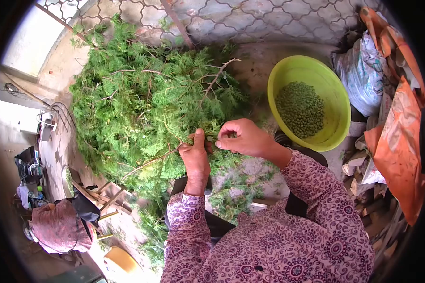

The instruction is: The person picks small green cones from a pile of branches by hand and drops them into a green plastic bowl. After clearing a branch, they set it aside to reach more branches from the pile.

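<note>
My left hand (194, 155) is closed around a thin evergreen branch (151, 163), its thumb pointing up and its bare brown stem running out to the left. Close beside it, my right hand (245, 137) is in a pinch at the branch's leafy end; what lies between the fingertips is too small to make out. Under and beyond both hands spreads a big heap of feathery green branches (127, 99). To the right of my right hand stands a yellow-green basin (334, 101), with many small round green cones or seeds (300, 109) in its bottom.
Wire mesh (250, 19) and a wall stand behind the heap. A white woven sack (361, 70), an orange sheet (399, 146) and stacked wood lie at the right. Another person (61, 226) sits at the lower left, near a yellow-orange basin (121, 259). Fallen sprigs (233, 193) litter the floor.
</note>
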The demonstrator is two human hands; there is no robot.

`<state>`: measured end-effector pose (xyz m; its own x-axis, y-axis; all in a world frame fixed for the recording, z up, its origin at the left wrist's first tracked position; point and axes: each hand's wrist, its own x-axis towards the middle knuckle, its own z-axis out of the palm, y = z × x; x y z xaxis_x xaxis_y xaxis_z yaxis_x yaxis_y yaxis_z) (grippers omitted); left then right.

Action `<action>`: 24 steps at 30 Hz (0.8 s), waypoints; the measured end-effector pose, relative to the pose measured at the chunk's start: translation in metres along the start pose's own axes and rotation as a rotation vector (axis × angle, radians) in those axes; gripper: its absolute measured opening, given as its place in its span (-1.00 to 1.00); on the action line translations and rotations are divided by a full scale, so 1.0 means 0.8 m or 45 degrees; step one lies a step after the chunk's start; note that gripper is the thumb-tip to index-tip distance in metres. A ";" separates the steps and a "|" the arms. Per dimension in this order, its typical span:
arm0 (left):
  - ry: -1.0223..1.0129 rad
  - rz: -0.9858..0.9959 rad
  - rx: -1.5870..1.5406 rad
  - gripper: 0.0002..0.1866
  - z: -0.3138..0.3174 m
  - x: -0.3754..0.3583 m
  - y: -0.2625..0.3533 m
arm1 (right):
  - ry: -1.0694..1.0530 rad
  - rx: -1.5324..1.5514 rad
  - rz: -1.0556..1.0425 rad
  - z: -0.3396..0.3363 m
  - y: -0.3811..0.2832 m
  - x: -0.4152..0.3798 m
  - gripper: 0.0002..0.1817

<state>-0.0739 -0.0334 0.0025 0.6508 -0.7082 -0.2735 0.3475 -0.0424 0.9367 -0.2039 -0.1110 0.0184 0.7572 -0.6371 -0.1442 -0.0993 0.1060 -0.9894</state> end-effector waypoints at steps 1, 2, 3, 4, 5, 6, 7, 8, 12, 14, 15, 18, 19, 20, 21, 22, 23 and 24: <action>-0.005 0.003 -0.001 -0.77 0.002 -0.001 0.000 | 0.004 -0.002 -0.004 0.000 0.004 0.002 -0.74; -0.039 0.028 -0.001 -0.78 0.003 -0.003 -0.001 | 0.023 0.011 0.029 0.002 0.003 0.003 -0.75; -0.071 0.052 0.000 -0.78 0.006 -0.005 -0.001 | 0.041 0.024 0.064 0.003 0.003 0.004 -0.75; -0.059 -0.013 0.003 -0.78 0.012 -0.010 -0.001 | 0.042 0.024 0.066 0.003 0.006 0.005 -0.75; -0.059 -0.015 0.004 -0.78 0.011 -0.010 -0.004 | 0.092 -0.131 -0.007 0.003 0.013 0.006 -0.77; -0.106 0.026 0.012 -0.78 0.009 -0.009 -0.009 | 0.140 -0.287 -0.080 0.003 0.016 0.007 -0.78; -0.153 0.070 0.020 -0.77 0.006 -0.008 -0.012 | 0.135 -0.287 -0.080 0.004 0.015 0.006 -0.78; -0.161 0.074 0.013 -0.77 0.006 -0.008 -0.012 | 0.105 -0.324 -0.059 0.004 0.011 0.005 -0.79; -0.194 -0.034 0.053 -0.80 0.001 -0.010 0.000 | -0.205 0.058 0.153 -0.009 -0.012 0.000 -0.83; -0.205 -0.242 -0.158 -0.84 -0.007 0.002 -0.002 | -0.304 0.167 0.161 -0.010 -0.020 -0.005 -0.85; -0.198 -0.240 -0.164 -0.84 -0.010 0.004 0.001 | -0.406 0.277 0.169 -0.011 -0.025 -0.007 -0.87; -0.223 -0.181 -0.198 -0.84 -0.010 0.005 0.005 | -0.082 -0.048 0.004 -0.035 -0.042 -0.013 -0.87; -0.225 -0.184 -0.199 -0.84 -0.011 0.004 0.003 | 0.078 -0.157 -0.205 -0.055 -0.032 -0.010 -0.88; -0.317 -0.078 0.019 -0.84 -0.012 0.002 0.001 | 0.306 -0.223 -0.245 -0.069 -0.041 -0.015 -0.85; -0.407 0.032 0.237 -0.85 -0.015 0.001 -0.003 | 0.507 -0.311 -0.279 -0.092 -0.032 -0.016 -0.84; -0.430 0.094 0.392 -0.89 -0.019 0.002 -0.013 | 0.688 -0.547 -0.318 -0.118 -0.021 -0.021 -0.83; -0.435 0.098 0.390 -0.89 -0.018 0.003 -0.021 | 0.891 -0.806 -0.332 -0.137 -0.016 -0.028 -0.83; -0.495 0.484 0.547 -0.91 -0.016 0.004 -0.029 | 1.094 -1.066 -0.339 -0.155 -0.010 -0.035 -0.83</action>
<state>-0.0709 -0.0256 -0.0229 0.3576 -0.9269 0.1139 -0.2074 0.0401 0.9774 -0.3046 -0.1889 0.0285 0.1775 -0.8933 0.4129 -0.6298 -0.4255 -0.6499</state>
